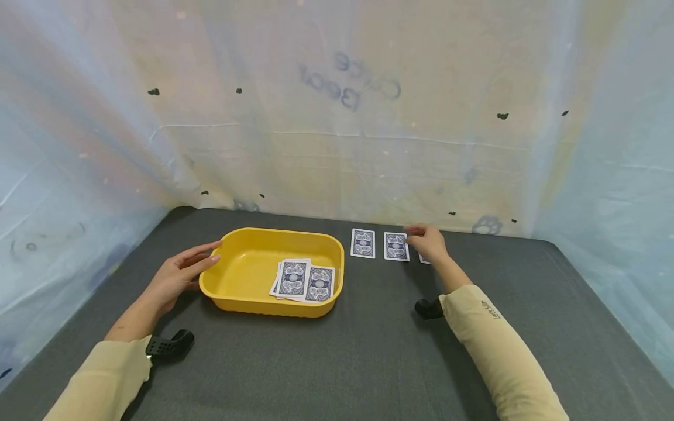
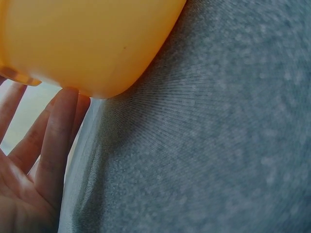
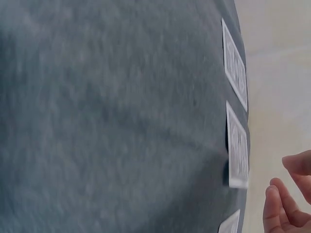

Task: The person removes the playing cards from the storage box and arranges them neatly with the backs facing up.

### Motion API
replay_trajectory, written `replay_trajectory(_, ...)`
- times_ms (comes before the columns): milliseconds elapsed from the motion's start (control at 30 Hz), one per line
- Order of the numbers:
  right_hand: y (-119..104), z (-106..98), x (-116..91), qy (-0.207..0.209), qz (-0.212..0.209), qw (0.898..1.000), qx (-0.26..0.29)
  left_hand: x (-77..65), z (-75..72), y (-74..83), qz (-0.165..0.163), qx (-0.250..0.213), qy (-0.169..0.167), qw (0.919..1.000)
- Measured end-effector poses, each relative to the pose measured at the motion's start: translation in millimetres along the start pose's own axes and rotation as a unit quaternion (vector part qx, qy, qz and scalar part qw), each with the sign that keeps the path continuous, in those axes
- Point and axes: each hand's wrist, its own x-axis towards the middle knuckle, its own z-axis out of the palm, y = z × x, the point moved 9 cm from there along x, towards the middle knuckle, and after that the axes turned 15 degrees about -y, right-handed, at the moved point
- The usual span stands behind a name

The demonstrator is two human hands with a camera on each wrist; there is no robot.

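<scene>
My left hand (image 1: 176, 275) is at the left end of a yellow tray (image 1: 247, 304), fingers fairly straight and touching its rim. In the left wrist view the fingers (image 2: 58, 136) reach up to the tray's outer wall (image 2: 112, 43). Several playing cards (image 1: 293, 278) with blue patterned backs lie overlapping in the tray's right part. Over the back of the table hovers my right hand (image 1: 429, 242), thumb and fingers apart with nothing between them. Under it, a playing card (image 1: 424, 259) is mostly hidden; beside it lies another playing card (image 1: 396, 246), back up.
A further playing card (image 1: 363, 243) lies face down in the same row, just right of the tray. Dark grey cloth covers the table (image 1: 316, 368). Translucent plastic sheeting (image 1: 337, 164) hangs behind the table and along both sides.
</scene>
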Motion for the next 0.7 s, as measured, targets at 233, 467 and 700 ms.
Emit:
replay_trajectory(233,-20,13,-2,-0.008,-0.029,1.0,0.004,0.0,0.0,-0.5,0.0,-0.004,0.001,1.0)
replay_trajectory(467,-45,29,-7,-0.024,-0.055,0.998,0.022,0.6,-0.1,-1.8,-0.004,-0.002,0.003,1.0)
replay_trajectory(700,-71,47,-14,-0.037,-0.086,0.995,0.017,0.7,0.2,-1.8,-0.003,-0.002,0.003,1.0)
